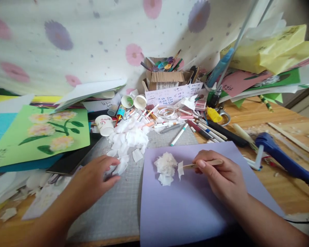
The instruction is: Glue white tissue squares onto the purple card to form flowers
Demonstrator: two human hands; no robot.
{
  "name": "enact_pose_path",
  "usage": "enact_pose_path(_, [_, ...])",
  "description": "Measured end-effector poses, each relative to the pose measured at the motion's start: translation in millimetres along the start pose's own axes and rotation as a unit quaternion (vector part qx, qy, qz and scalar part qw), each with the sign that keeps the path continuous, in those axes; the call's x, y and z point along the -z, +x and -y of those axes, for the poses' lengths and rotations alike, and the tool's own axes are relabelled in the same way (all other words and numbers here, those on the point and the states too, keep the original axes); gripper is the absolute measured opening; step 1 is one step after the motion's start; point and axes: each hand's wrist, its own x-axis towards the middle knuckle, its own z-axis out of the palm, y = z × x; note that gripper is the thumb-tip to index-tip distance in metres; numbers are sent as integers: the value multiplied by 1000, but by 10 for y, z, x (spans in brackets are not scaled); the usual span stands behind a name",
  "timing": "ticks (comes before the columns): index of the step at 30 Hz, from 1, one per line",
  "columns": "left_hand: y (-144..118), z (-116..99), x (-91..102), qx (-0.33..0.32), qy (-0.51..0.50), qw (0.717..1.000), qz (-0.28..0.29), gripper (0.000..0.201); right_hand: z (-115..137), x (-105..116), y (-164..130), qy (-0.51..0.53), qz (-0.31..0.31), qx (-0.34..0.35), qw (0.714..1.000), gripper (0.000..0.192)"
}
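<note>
A purple sheet of paper (185, 209) lies in front of me, bearing a cluster of white paper petals (166, 166). Above the sheet, my right hand (221, 175) pinches a wooden craft stick (213, 162) between thumb and fingers. A small white paper piece (180, 170) is at the stick's left tip, just right of the cluster. To the left, my left hand (100, 178) hovers with fingers apart beside loose paper scraps (122, 164) on the grey cutting mat (113, 212). Whether its fingertips touch a scrap is hard to tell.
A heap of white scraps (130, 135) and scattered markers (179, 134) lie beyond the sheet. At right rests a blue glue gun (283, 156) with its cord. A green flower picture (41, 133) and a paper cup (104, 125) stand left; a cardboard box (166, 80) is behind.
</note>
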Motion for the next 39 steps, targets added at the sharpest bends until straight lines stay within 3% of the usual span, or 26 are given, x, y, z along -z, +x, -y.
enact_pose_path(4, [53,-76,-111,25,12,1000,-13,35,7,3,11,-10,-9,-2,1000,16])
enact_pose_path(11, [128,-81,-15,88,34,995,13,23,73,-18,93,-110,11,-20,994,25])
enact_pose_path(19, [108,-131,-56,110,18,994,-25,27,52,-59,107,-150,123,-7,981,17])
enact_pose_path(27, [127,-88,-78,146,-1,989,-25,30,64,-67,94,-182,211,88,956,16])
enact_pose_path(30, [115,-81,-87,141,1,989,-35,30,96,-54,91,-180,199,101,958,14])
enact_pose_path(36, [118,-22,-124,140,-6,990,-37,27,158,-12,104,-141,67,47,987,20])
enact_pose_path(39, [130,-13,-110,153,-10,988,-14,25,158,-2,99,-129,59,37,989,22])
